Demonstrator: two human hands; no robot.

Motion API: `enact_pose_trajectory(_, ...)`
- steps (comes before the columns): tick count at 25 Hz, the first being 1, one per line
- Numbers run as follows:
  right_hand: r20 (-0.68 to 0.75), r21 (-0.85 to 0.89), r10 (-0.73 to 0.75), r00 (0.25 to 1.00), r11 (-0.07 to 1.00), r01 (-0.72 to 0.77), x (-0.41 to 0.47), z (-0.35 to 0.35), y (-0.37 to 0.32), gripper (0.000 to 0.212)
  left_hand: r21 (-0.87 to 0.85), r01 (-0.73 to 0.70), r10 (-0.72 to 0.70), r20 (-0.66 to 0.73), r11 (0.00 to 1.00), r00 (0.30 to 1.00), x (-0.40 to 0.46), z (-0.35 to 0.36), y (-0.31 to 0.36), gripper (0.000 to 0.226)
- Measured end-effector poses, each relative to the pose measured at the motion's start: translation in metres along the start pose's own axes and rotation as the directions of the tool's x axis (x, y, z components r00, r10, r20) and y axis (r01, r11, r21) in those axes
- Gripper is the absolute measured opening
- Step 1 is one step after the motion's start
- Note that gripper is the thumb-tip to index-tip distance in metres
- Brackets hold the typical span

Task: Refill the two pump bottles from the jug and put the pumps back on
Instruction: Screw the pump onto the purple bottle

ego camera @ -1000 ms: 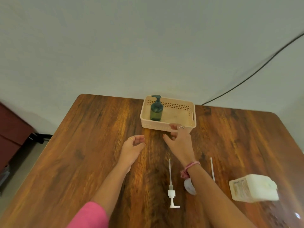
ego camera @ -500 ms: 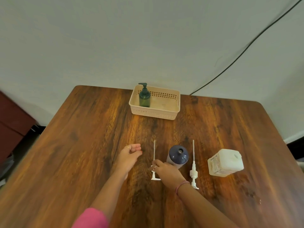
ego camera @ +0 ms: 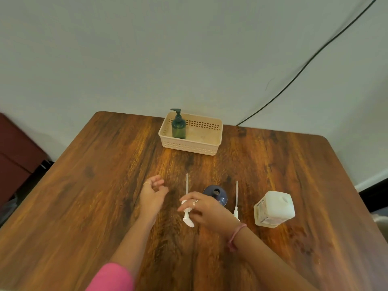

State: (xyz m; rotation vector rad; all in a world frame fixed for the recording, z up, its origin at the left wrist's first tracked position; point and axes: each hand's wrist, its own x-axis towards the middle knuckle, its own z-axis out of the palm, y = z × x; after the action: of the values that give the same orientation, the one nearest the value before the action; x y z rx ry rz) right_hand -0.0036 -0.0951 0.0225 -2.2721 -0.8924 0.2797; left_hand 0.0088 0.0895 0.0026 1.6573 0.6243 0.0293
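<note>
A dark blue bottle (ego camera: 217, 195) with an uncapped neck stands mid-table. A white pump (ego camera: 186, 206) lies to its left, tube pointing away; my right hand (ego camera: 206, 210) is closed on its collar. A second white pump (ego camera: 236, 201) lies to the right of the bottle. The white jug (ego camera: 274, 208) stands further right. My left hand (ego camera: 152, 193) hovers left of the pumps, fingers loosely curled, holding nothing. A green pump bottle (ego camera: 178, 126) with its pump on stands in the beige basket (ego camera: 193, 145) at the far edge.
The wooden table (ego camera: 84, 196) runs to a wall at the back. A black cable (ego camera: 294, 80) hangs down the wall at the right. Dark red furniture (ego camera: 14, 152) stands left of the table.
My right hand came back from the basket to the left pump and closed on it. The view shifted, bringing the blue bottle and jug into fuller sight. The pump head has tilted slightly.
</note>
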Motion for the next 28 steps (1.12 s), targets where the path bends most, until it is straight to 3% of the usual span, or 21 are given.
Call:
enact_pose_trajectory(3,-0.219,0.25,0.05,0.974,0.968,0.007,-0.016,-0.044,-0.01,0.031,0.142,0.004,-0.009,0.04,0.99,0.999,-0.001,0.013,-0.006,0.058)
enact_pose_trajectory(6,-0.366,0.42,0.107,0.925,0.905,0.062,-0.025,-0.077,-0.003,0.027,0.355,-0.117,-0.012,0.342,0.928,0.94,-0.016,0.042,-0.017,0.095)
enact_pose_trajectory(8,-0.401,0.496,0.166,0.901,0.866,0.061,-0.029,-0.096,0.002,0.027,0.377,-0.207,-0.013,0.504,0.903,0.864,-0.026,0.065,-0.021,0.112)
enact_pose_trajectory(10,-0.434,0.517,0.22,0.874,0.855,0.041,-0.032,-0.109,0.006,0.025,0.336,-0.255,0.02,0.569,0.907,0.822,-0.032,0.084,-0.022,0.113)
enact_pose_trajectory(15,-0.465,0.535,0.301,0.832,0.845,-0.006,-0.036,-0.131,0.012,0.024,0.245,-0.28,0.141,0.467,0.928,0.873,-0.036,0.103,-0.028,0.085)
enact_pose_trajectory(20,-0.557,0.504,0.301,0.774,0.863,0.027,-0.032,-0.161,0.003,0.031,0.123,-0.306,0.263,0.277,0.944,0.924,-0.042,0.103,-0.015,0.081)
enact_pose_trajectory(25,-0.609,0.557,0.292,0.738,0.82,0.135,-0.019,-0.195,-0.026,0.025,0.061,-0.382,0.37,0.153,0.922,0.916,-0.043,0.1,0.028,0.083)
enact_pose_trajectory(28,-0.636,0.461,0.208,0.743,0.875,0.149,-0.013,-0.212,-0.041,0.025,0.023,-0.409,0.403,0.122,0.912,0.907,-0.048,0.098,0.055,0.088)
